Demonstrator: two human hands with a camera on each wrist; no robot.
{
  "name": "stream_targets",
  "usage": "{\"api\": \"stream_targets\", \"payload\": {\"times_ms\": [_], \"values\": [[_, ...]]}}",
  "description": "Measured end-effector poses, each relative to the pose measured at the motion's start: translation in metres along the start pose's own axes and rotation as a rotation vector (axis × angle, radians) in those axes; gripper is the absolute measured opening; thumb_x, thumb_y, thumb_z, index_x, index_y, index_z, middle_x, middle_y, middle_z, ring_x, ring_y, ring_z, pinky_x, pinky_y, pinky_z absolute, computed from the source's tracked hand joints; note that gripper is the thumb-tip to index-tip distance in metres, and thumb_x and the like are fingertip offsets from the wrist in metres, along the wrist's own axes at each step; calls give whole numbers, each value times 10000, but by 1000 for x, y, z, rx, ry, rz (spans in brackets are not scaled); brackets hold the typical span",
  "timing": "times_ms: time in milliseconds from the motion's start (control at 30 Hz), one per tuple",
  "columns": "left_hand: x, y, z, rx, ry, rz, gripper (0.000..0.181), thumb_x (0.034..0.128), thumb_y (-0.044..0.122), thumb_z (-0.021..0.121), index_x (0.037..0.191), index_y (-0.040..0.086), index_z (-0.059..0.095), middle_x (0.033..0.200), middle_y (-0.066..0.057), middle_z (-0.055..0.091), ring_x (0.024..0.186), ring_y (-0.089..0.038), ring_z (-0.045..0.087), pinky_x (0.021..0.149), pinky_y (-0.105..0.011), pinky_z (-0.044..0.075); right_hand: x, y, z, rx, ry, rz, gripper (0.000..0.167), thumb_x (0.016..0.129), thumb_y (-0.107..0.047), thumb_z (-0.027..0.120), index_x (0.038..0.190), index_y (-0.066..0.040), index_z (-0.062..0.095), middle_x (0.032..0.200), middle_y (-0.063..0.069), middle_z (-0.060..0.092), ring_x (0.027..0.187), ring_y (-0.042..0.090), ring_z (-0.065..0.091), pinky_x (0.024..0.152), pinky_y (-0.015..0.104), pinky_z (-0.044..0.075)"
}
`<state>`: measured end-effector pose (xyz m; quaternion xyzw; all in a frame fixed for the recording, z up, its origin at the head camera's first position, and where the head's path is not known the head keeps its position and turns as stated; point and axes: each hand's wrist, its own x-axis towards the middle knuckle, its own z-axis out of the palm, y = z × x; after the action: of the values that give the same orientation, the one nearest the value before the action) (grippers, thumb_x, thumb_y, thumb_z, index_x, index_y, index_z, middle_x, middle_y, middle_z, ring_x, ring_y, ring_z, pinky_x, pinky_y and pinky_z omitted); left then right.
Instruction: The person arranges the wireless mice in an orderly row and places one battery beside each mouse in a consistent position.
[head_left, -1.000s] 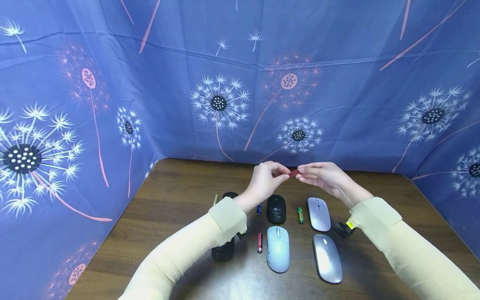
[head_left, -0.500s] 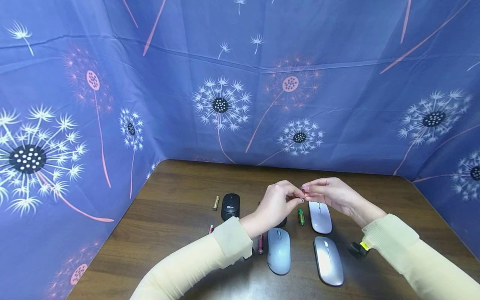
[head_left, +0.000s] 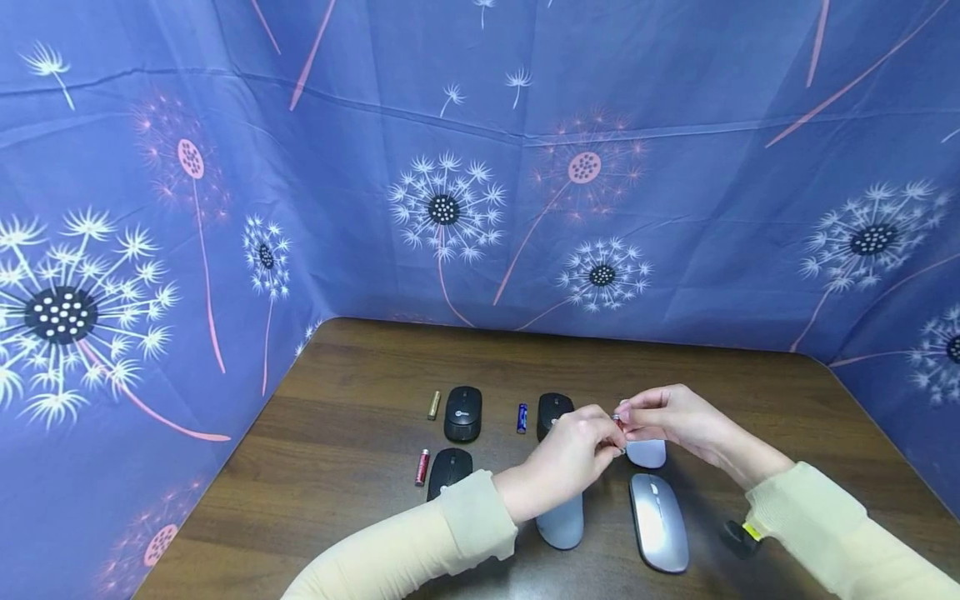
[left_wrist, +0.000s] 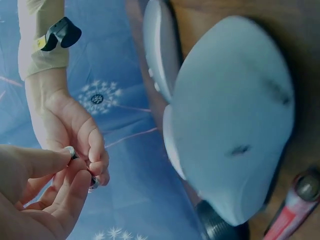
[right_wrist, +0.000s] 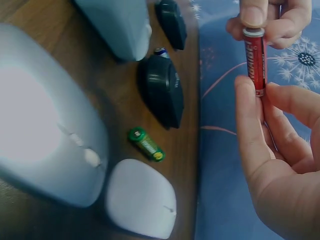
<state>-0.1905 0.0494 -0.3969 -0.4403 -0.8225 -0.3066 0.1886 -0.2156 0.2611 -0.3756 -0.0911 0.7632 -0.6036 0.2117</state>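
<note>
A red battery (right_wrist: 256, 62) is held above the table between my two hands. My right hand (head_left: 678, 421) pinches one end between thumb and fingertips, as the right wrist view shows. At its other end, the thumb and fingers of my left hand (head_left: 573, 450) grip it. In the head view only a small part of the battery shows between the fingertips. Beneath the hands lies a lavender-grey mouse (head_left: 647, 453), partly covered by them. A pale blue mouse (head_left: 562, 527) is half hidden under my left wrist.
Black mice (head_left: 462, 414) stand on the wooden table (head_left: 360, 358), along with a silver mouse (head_left: 659, 523). Loose batteries lie beside the mice: gold (head_left: 434, 406), blue (head_left: 522, 418), red (head_left: 422, 468) and green (right_wrist: 146, 144). A patterned blue cloth (head_left: 480, 250) hangs behind the table.
Both hands have come lower and to the right with the red battery, from near the table's back edge to over the lavender-grey mouse. More mice and batteries at left are uncovered.
</note>
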Motion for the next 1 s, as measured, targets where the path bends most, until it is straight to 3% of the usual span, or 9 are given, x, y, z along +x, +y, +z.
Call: {"api": "stream_targets", "payload": {"times_ms": [300, 467, 600, 767, 1000], "values": [[-12, 6, 14, 137, -98, 34, 57, 826, 149, 725, 828, 162, 670, 832, 91, 625, 810, 21, 570, 732, -22, 423, -6, 17, 4, -147, -1, 5, 335, 859, -118, 673, 1065, 143, 623, 921, 44, 702, 828, 133, 674, 772, 322, 564], [-18, 7, 21, 206, -132, 65, 83, 798, 151, 738, 799, 188, 663, 800, 106, 621, 775, 15, 574, 707, -52, 437, -8, 28, 6, -152, -65, -38, 264, 871, -70, 629, 1023, 146, 635, 893, 84, 704, 780, 144, 677, 731, 324, 572], [-23, 8, 25, 228, -181, 57, 88, 802, 177, 738, 791, 196, 653, 786, 116, 603, 737, 38, 558, 655, -51, 432, -7, 36, 9, -183, -93, -52, 225, 870, -58, 623, 983, 134, 648, 817, 86, 694, 690, 115, 652, 648, 294, 571], [-27, 10, 30, 267, -232, 61, 95, 807, 195, 736, 809, 187, 641, 772, 120, 598, 719, 49, 560, 634, -54, 440, -5, 43, 16, -249, -97, -44, 156, 853, -26, 600, 928, 92, 670, 739, 89, 673, 636, 100, 624, 589, 283, 558], [-32, 13, 40, 420, -268, 123, 91, 820, 224, 702, 803, 189, 620, 751, 121, 606, 685, -3, 570, 621, -119, 463, -3, 50, 22, -368, -67, -26, 87, 818, -13, 624, 865, 20, 689, 646, 63, 642, 531, 86, 569, 477, 232, 503]]}}
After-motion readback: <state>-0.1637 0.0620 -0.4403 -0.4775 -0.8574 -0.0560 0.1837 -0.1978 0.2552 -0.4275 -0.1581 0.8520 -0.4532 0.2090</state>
